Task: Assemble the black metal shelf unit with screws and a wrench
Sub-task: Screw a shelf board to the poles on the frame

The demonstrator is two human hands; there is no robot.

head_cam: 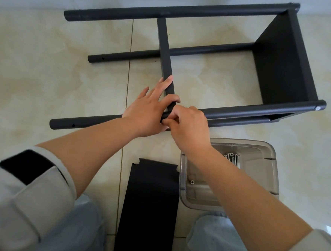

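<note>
- The black metal shelf frame [185, 54] is seen lying on its side on the tiled floor [38, 57], with one shelf panel [282, 61] already fixed between the tubes at the frame's right end.
- A second panel [164, 52] is stood on edge across the frame, reaching from the far tube [168, 11] to the near tube [250, 109].
- The left hand [148, 112] is laid over the near tube where that panel meets it; its grip is released, fingers straight and pressed along the panel's edge.
- The right hand [188, 123] is clenched in a pinch right at the same joint, touching the left hand; what is pinched cannot be made out.
- A clear plastic box [263, 171] is set just in front of the frame, with screws [232, 158] lying inside.
- A loose black panel [149, 206] is laid flat beside the box, between the person's knees.
</note>
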